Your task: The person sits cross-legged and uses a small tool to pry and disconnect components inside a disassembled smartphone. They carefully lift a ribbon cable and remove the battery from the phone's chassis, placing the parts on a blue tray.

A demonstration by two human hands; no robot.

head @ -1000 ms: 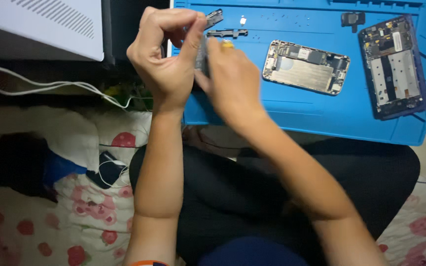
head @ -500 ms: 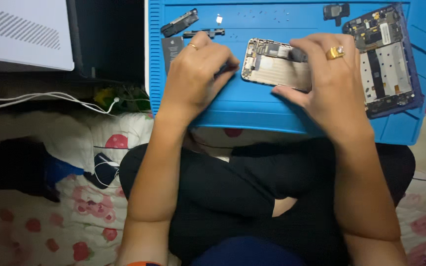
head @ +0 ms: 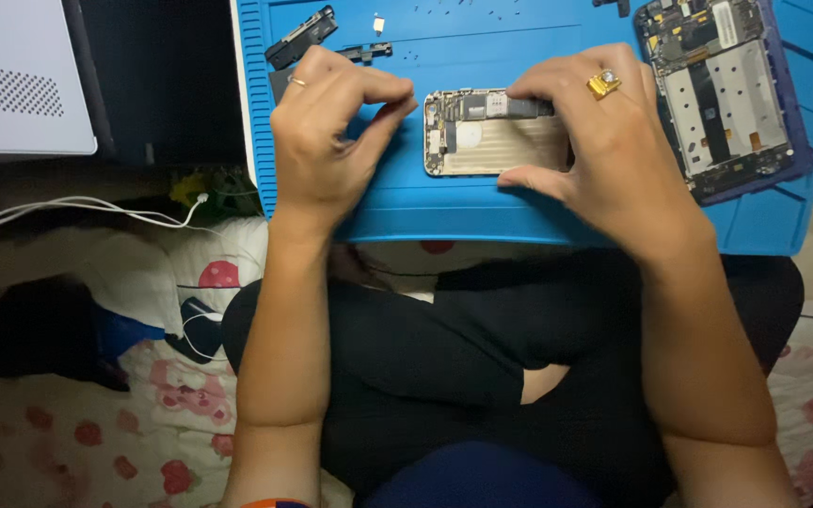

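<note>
Head view shows the opened gold phone shell with parts inside, on the blue silicone mat near its front edge, steadied by the right hand, while the left hand pinches something too small to tell, so disassembly seems midway.

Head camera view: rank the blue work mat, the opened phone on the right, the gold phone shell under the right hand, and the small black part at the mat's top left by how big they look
1. Blue work mat, cut off by the frame.
2. Opened phone.
3. Gold phone shell, partly hidden by the right hand, so this place is unsure.
4. Small black part.
</note>
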